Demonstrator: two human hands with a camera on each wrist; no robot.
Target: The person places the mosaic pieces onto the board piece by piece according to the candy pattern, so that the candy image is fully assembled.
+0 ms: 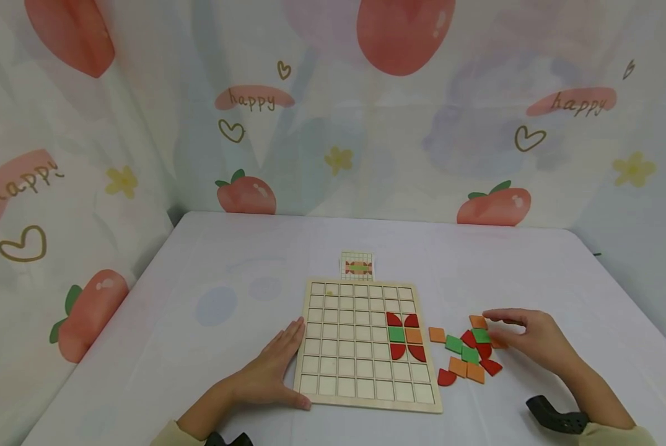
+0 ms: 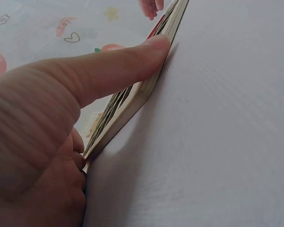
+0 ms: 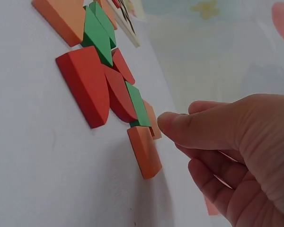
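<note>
A pale wooden grid board (image 1: 362, 406) lies in the middle of the table. Along its left edge rest the fingers of my left hand (image 1: 266, 375), and the thumb touches the near left corner; the left wrist view shows that thumb (image 2: 128, 61) against the board's side. On the board's right part sit a green square (image 1: 396, 334), an orange square (image 1: 413, 336) and several red quarter-round pieces (image 1: 398, 352). My right hand (image 1: 539, 337) hovers at the loose pieces, fingers loosely bent and nothing visibly held. Its fingertips are close to an orange tile (image 1: 478, 321) at the pile's far side.
Loose green tiles (image 1: 469, 354), orange tiles (image 1: 475, 372) and red quarter-rounds (image 1: 446, 377) lie right of the board. A small pattern card (image 1: 357, 257) lies at its far edge. Printed cloth (image 1: 399, 142) hangs behind the table. Black straps (image 1: 556, 416) are on both wrists.
</note>
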